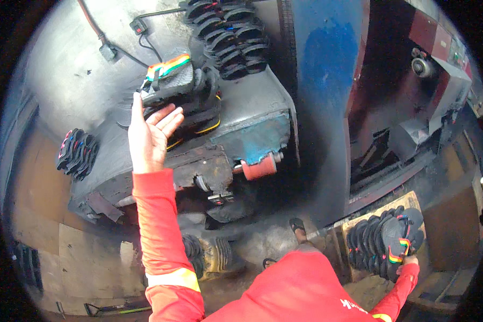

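Lying just beyond the left grip (149,140) is a striped-strap sandal (172,82).

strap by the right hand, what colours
Strap: orange, yellow and green stripes, best seen in the head view.

Pale light is glaring across the smudged light-grey flat surface (69,64) at upper left, while deep shadow is filling the maroon metal machine (426,29). Fisheye distortion is bending outer edges, and blackness is swallowing the corners.
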Demonstrator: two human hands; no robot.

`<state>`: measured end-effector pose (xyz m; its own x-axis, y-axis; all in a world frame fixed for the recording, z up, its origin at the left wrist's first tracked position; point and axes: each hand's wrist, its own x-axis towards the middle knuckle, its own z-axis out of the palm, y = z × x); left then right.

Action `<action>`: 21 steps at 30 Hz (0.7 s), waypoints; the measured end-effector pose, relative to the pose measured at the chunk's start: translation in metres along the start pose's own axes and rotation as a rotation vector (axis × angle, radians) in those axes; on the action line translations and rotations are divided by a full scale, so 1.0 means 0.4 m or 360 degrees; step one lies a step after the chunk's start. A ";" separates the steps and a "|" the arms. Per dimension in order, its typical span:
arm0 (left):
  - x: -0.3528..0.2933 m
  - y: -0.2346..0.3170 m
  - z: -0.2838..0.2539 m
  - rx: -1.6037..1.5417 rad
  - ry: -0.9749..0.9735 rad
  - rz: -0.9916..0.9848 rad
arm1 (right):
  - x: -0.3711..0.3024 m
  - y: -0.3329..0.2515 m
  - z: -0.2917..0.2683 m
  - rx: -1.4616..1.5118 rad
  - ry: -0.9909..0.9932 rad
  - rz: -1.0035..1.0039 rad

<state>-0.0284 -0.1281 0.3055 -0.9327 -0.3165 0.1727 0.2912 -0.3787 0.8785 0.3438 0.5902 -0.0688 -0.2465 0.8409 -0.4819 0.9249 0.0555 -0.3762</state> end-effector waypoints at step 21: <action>-0.487 -0.543 0.005 0.0069 -0.1142 -0.0973 | -0.701 -0.846 0.123 -0.0453 -0.1857 -0.2329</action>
<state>0.0895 0.0174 0.0818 -0.8334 0.5429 -0.1032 -0.2864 -0.2647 0.9208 0.0855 0.3090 0.1547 -0.7082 -0.6723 -0.2156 -0.1815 0.4685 -0.8646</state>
